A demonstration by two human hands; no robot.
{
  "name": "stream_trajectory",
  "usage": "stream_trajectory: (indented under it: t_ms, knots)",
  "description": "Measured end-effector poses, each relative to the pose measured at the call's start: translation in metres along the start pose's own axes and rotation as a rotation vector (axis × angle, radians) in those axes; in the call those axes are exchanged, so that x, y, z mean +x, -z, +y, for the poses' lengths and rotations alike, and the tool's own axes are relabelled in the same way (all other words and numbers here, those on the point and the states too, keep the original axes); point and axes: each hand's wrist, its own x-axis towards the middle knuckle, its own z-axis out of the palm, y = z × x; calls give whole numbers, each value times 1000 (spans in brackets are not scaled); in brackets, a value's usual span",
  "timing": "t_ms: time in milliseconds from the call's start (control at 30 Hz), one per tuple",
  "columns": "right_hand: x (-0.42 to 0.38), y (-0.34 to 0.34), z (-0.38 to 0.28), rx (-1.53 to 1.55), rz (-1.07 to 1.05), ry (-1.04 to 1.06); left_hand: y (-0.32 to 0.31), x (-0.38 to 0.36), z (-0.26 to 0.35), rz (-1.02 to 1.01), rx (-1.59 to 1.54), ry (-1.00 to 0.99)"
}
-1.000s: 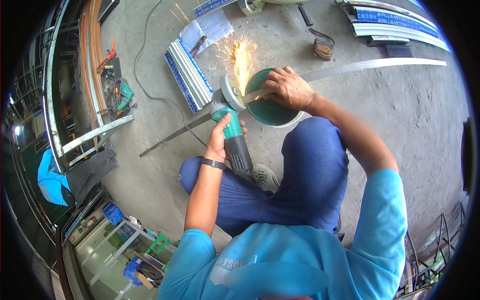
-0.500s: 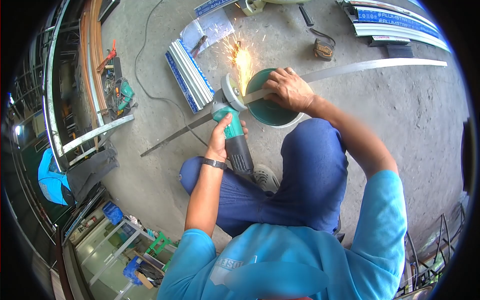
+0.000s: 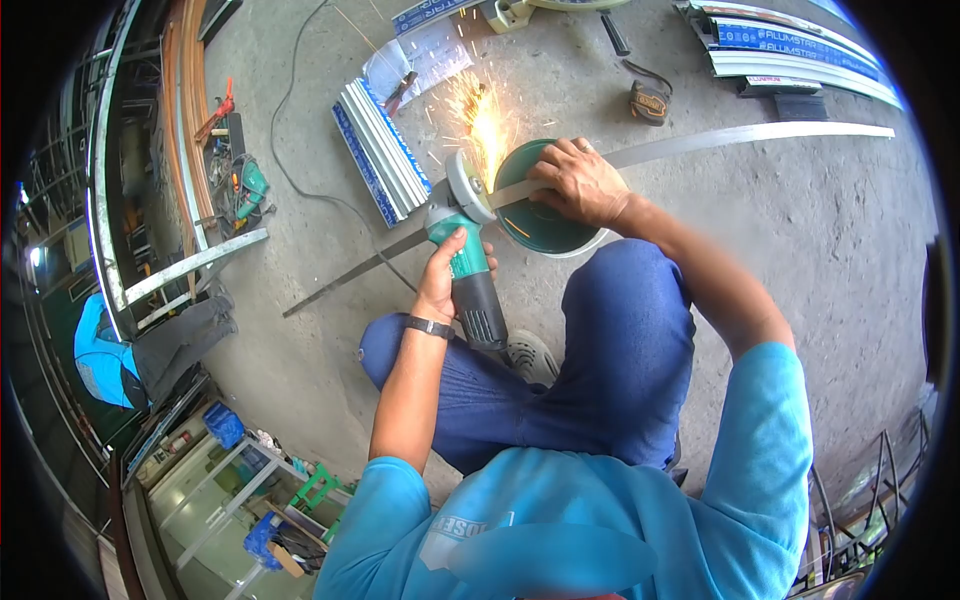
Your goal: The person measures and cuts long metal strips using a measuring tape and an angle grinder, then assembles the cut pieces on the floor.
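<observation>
My left hand (image 3: 442, 275) is wrapped round the body of a green and black angle grinder (image 3: 476, 295). The grinder's guarded disc meets a long flat metal bar (image 3: 700, 148), and bright sparks (image 3: 484, 125) spray away from the contact. My right hand (image 3: 578, 185) grips the bar just right of the disc, over the rim of a green round container (image 3: 552, 238). From there the bar runs out to the right, and its darker other end slants down to the left beyond the grinder. The disc's cutting edge is partly hidden by the guard.
A bundle of white and blue profiles (image 3: 385, 150) lies left of the sparks, near pliers (image 3: 402, 92) on a plastic sheet. A tape measure (image 3: 648, 103) sits beyond the bar. The grinder's cord (image 3: 290, 172) loops across the floor. More profiles (image 3: 790, 45) lie far right.
The sparks have spread and shifted slightly, with one streak now over the green container. Both hands, the grinder and the bar stay almost in place.
</observation>
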Motion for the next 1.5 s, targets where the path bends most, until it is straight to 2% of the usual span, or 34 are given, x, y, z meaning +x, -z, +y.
stream_trajectory:
  t_ms: [800,900,1100,1133,1167,1200,1233,1267,1300,1333,1367,1500]
  knots:
    - [1,-5,4,39,30,-29,3,-2,-1,-19,-14,25]
    - [-1,-1,2,46,10,-41,7,-3,-4,34,12,-17]
    - [-4,-5,7,-36,-5,-4,27,-30,26,-65,-182,-244]
    - [3,-4,4,54,-48,2,30,-39,28,79,-47,-322]
    - [8,-4,-3,-56,-36,86,32,-46,29,89,-44,-430]
    - [13,5,-12,-117,-186,-6,29,-55,29,68,-70,-472]
    - [11,3,-11,-42,-92,26,82,-27,24,-157,-241,-388]
    - [15,-8,0,89,-96,123,87,-21,23,-185,-144,-445]
    - [17,-1,1,168,-174,58,75,-22,34,-514,-225,-439]
    - [18,-13,9,156,-157,90,71,-22,35,-356,-188,-477]
    - [23,-8,9,25,-267,49,48,-33,38,-295,-347,-412]
    - [28,30,5,-127,-300,2,35,-45,50,-359,-396,-473]
